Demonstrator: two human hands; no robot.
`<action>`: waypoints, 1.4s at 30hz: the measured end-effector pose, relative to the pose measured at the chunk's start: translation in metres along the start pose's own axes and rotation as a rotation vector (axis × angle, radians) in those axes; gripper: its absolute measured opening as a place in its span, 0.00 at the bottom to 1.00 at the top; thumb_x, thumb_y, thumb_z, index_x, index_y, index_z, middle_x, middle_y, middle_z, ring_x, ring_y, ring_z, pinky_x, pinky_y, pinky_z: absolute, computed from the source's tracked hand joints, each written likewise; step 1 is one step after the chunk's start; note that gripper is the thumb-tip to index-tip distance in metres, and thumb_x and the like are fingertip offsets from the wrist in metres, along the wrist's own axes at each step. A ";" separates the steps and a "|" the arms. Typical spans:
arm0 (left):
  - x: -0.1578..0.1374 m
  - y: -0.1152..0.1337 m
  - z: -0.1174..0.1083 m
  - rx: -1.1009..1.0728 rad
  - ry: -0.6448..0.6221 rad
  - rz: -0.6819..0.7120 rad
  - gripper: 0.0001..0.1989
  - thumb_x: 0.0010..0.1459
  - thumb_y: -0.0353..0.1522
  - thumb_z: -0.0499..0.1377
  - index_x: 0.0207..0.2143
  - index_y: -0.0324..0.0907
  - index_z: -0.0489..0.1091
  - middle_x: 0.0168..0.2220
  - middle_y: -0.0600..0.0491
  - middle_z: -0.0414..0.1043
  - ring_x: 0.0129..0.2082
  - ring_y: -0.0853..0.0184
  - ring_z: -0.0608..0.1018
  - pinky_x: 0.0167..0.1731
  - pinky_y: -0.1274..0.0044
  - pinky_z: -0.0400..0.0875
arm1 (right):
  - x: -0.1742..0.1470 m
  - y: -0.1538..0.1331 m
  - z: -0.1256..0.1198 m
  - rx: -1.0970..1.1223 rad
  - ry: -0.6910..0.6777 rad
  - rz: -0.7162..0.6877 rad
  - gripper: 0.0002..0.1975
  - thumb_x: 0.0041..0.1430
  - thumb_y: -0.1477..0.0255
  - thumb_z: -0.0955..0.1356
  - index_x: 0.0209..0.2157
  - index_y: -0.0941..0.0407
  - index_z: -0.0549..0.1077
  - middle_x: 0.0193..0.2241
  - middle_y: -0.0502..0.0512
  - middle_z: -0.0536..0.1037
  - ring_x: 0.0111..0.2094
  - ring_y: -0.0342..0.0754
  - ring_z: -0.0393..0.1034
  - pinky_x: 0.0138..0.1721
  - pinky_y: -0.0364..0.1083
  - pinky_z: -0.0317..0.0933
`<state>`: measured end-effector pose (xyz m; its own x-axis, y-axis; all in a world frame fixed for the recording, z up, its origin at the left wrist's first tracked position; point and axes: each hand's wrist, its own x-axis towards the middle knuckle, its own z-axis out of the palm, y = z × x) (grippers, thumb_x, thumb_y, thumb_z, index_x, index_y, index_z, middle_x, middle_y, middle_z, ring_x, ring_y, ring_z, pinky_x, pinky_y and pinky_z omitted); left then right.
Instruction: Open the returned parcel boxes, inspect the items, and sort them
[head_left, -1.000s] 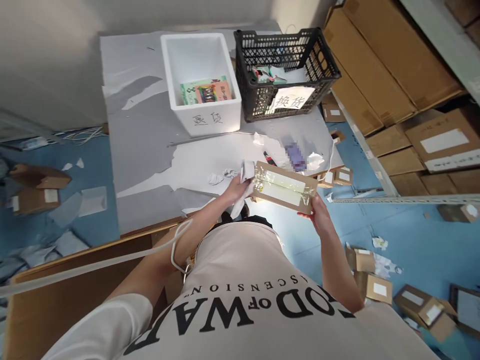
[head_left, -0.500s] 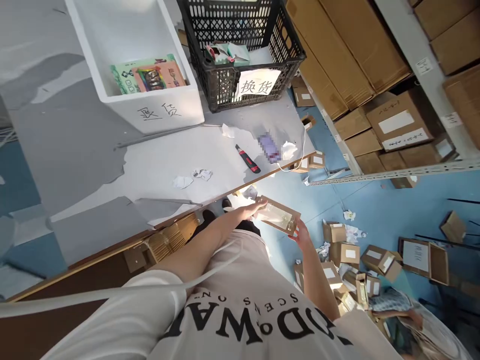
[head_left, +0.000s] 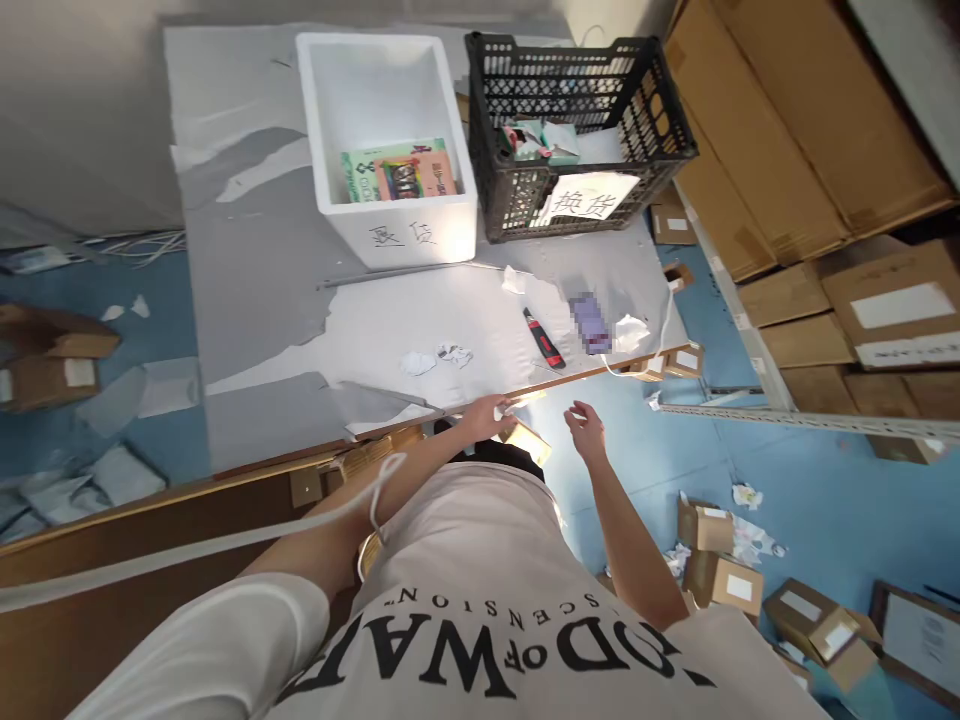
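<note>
My left hand [head_left: 487, 418] is just off the table's front edge, its fingers closed at the near end of a small brown cardboard box [head_left: 527, 441]. The box is tilted, lit brightly by the sun, and looks short from this angle. To its right, my right hand [head_left: 586, 430] hangs apart from the box over the floor, fingers loosely bent and parted with nothing in them. On the table close by lie a red and black utility knife [head_left: 544, 339] and a blurred purple phone [head_left: 591, 323] with a white cable.
A white foam box [head_left: 405, 235] with colourful packets and a black plastic crate [head_left: 510, 205] stand on the grey-covered table [head_left: 262, 330]. Paper scraps [head_left: 454, 354] lie near its front. Shelves of cartons [head_left: 795, 150] rise at right; opened boxes [head_left: 739, 585] litter the blue floor.
My right hand has let go of the box and moved away from it. My left hand and the box have shifted left along the table edge, and the box has turned. The view has swung left.
</note>
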<state>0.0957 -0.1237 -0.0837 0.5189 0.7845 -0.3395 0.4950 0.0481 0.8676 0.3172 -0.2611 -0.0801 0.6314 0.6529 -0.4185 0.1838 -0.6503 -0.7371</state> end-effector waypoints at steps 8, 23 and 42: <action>0.021 -0.056 -0.134 0.578 0.417 -0.347 0.29 0.58 0.32 0.57 0.62 0.38 0.57 0.66 0.38 0.51 0.65 0.46 0.56 0.59 0.57 0.58 | 0.069 -0.145 0.168 -0.617 -0.454 -0.533 0.24 0.62 0.70 0.64 0.59 0.57 0.63 0.58 0.64 0.66 0.57 0.57 0.61 0.54 0.54 0.62; 0.031 -0.062 -0.129 0.579 0.317 -0.454 0.17 0.58 0.28 0.55 0.50 0.43 0.65 0.51 0.44 0.68 0.52 0.53 0.70 0.48 0.65 0.67 | 0.211 -0.190 0.159 -0.606 0.019 -0.317 0.14 0.62 0.72 0.62 0.49 0.57 0.69 0.63 0.65 0.56 0.63 0.60 0.47 0.57 0.58 0.51; 0.031 -0.052 -0.105 0.131 0.479 -0.305 0.14 0.55 0.34 0.57 0.44 0.42 0.68 0.43 0.47 0.72 0.43 0.61 0.75 0.46 0.69 0.70 | 0.161 -0.177 0.135 -0.621 -0.299 -0.559 0.14 0.62 0.73 0.61 0.49 0.55 0.69 0.41 0.57 0.76 0.42 0.52 0.70 0.43 0.47 0.62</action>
<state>0.0130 -0.0369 -0.1017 -0.0182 0.9409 -0.3383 0.6705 0.2625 0.6940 0.2844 0.0117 -0.0881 0.1192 0.9559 -0.2683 0.8370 -0.2421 -0.4908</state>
